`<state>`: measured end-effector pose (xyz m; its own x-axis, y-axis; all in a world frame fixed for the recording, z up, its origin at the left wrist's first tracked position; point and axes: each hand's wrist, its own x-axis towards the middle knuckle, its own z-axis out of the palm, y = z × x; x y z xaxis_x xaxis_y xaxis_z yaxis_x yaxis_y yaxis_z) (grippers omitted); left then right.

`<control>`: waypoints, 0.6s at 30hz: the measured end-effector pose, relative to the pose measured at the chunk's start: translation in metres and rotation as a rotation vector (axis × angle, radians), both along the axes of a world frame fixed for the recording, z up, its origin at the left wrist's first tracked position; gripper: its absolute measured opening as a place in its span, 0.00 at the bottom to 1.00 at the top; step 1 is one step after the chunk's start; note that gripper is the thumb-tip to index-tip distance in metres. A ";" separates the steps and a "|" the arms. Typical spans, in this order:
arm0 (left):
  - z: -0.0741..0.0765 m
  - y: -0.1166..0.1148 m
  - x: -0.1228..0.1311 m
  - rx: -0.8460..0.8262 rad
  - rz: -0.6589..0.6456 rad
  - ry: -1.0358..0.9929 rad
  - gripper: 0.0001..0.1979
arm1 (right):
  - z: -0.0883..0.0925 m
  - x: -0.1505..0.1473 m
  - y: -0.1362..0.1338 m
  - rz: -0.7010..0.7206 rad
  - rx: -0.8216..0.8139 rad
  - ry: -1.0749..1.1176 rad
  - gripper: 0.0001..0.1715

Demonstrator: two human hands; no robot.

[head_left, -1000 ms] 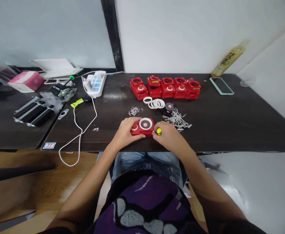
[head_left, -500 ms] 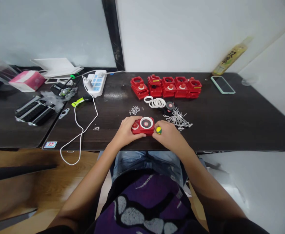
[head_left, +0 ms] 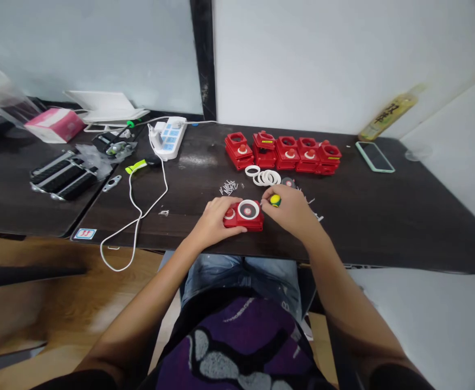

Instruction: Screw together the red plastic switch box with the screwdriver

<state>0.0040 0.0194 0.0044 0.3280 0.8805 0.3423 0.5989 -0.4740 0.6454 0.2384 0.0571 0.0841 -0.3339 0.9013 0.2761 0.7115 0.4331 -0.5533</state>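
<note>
My left hand (head_left: 217, 222) is closed around the left end of a red plastic housing (head_left: 256, 223) near the table's front edge. A white ring (head_left: 241, 210) with a black disc inside it sits on the housing's top, and a red knob (head_left: 230, 213) shows beside my fingers. In my right hand (head_left: 292, 211) is a short screwdriver (head_left: 275, 200) with a yellow and green handle; its shaft is hidden. My right fingertips are just off the housing's right end. Small screws (head_left: 229, 188) lie in a heap beyond the housing.
Several red housings (head_left: 287, 153) stand in a row at the back. White rings (head_left: 267, 177), a black disc part (head_left: 288, 182) and white pieces partly behind my right hand lie nearer. A phone (head_left: 374, 157) rests right; a power strip (head_left: 169, 142) and white cable (head_left: 140, 216) lie left.
My right hand has lifted slightly up and right, away from the housing's right end, still with the screwdriver. My left hand keeps its hold. The whole view has shifted and tilted a little.
</note>
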 end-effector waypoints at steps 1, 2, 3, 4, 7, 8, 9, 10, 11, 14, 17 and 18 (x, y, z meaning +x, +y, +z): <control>0.001 -0.001 0.000 -0.002 0.000 0.004 0.36 | 0.002 -0.005 0.008 0.025 -0.028 -0.013 0.03; 0.002 -0.001 0.000 -0.005 -0.003 0.006 0.36 | 0.005 -0.010 0.017 0.044 -0.057 -0.027 0.03; 0.003 -0.002 -0.001 -0.007 -0.008 0.006 0.35 | 0.008 -0.016 0.026 0.053 -0.086 -0.045 0.03; 0.005 -0.003 -0.001 -0.006 -0.016 0.003 0.34 | 0.011 -0.022 0.035 0.055 -0.116 -0.067 0.04; 0.007 -0.005 -0.001 0.001 -0.037 -0.019 0.31 | 0.016 -0.043 0.064 0.068 -0.254 -0.171 0.05; 0.008 -0.005 -0.001 0.000 -0.039 -0.026 0.31 | 0.016 -0.050 0.073 0.085 -0.298 -0.208 0.05; 0.008 -0.006 -0.001 -0.003 -0.039 -0.030 0.31 | 0.015 -0.057 0.082 0.104 -0.329 -0.228 0.05; 0.008 -0.005 -0.001 -0.007 -0.038 -0.034 0.30 | 0.013 -0.063 0.090 0.119 -0.347 -0.240 0.05; 0.008 -0.005 -0.002 -0.013 -0.038 -0.035 0.31 | 0.011 -0.069 0.097 0.131 -0.360 -0.249 0.05; 0.007 -0.004 -0.002 -0.030 -0.039 -0.034 0.31 | 0.003 -0.082 0.111 0.129 -0.393 -0.284 0.07; 0.007 -0.004 -0.002 -0.037 -0.042 -0.038 0.32 | -0.002 -0.090 0.117 0.101 -0.417 -0.313 0.08; 0.008 -0.005 -0.002 -0.037 -0.044 -0.041 0.32 | -0.003 -0.091 0.117 0.094 -0.421 -0.315 0.08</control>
<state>0.0021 0.0149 0.0122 0.3527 0.8781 0.3234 0.5508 -0.4742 0.6869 0.1478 0.1746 0.0809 -0.4270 0.8746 -0.2294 0.8401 0.2900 -0.4584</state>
